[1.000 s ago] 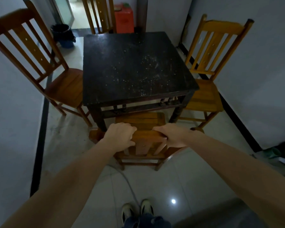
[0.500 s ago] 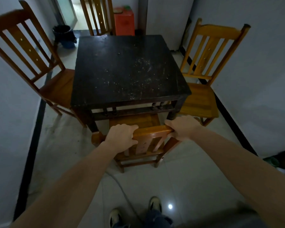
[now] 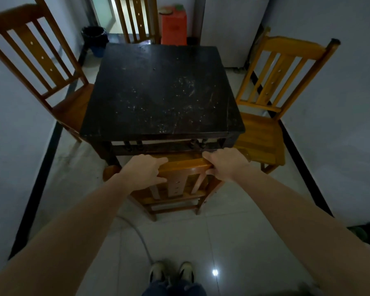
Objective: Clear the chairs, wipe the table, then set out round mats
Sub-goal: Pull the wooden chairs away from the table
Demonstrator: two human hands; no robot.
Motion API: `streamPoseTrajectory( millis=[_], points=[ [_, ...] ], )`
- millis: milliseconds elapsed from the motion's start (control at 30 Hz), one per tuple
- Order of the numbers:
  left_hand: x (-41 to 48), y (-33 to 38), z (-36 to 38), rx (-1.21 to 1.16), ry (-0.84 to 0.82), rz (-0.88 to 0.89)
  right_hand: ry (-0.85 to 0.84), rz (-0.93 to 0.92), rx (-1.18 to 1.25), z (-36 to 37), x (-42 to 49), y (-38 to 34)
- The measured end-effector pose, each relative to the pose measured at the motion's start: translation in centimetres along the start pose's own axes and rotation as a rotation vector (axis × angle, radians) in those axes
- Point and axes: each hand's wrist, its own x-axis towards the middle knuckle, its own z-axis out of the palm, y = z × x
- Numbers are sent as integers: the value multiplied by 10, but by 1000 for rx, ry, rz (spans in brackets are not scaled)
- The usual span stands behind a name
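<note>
A dark square table (image 3: 158, 92), dusted with pale specks, stands in the middle of the room. Against its near side a wooden chair (image 3: 179, 189) is tucked under, seat mostly hidden beneath the tabletop. My left hand (image 3: 143, 171) grips the left part of that chair's top rail and my right hand (image 3: 226, 165) grips the right part. Three more wooden chairs stand around the table: one at the left (image 3: 36, 60), one at the right (image 3: 273, 86) and one at the far side (image 3: 135, 18). No mats or cloth are visible.
A black bin (image 3: 94, 39) over a blue base sits at the back left, an orange-red box (image 3: 173, 26) and a white cabinet (image 3: 233, 28) at the back. Grey walls close in on both sides. A thin cable (image 3: 141, 238) runs across the tiled floor by my shoes.
The view has shifted so the table sits nearer and more centred. Both hands stay gripped on the near chair's top rail; the right hand has slid outward along it.
</note>
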Motion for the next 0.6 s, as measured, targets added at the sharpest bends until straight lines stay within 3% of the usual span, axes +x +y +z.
streamPoseTrajectory(
  millis=[333,600],
  points=[
    [1,-31,-12,108,-39,43,-16,2,64,2,20,-19],
    [-8,-35,-10,136,28,84,-34,30,63,5,23,-29]
  ],
)
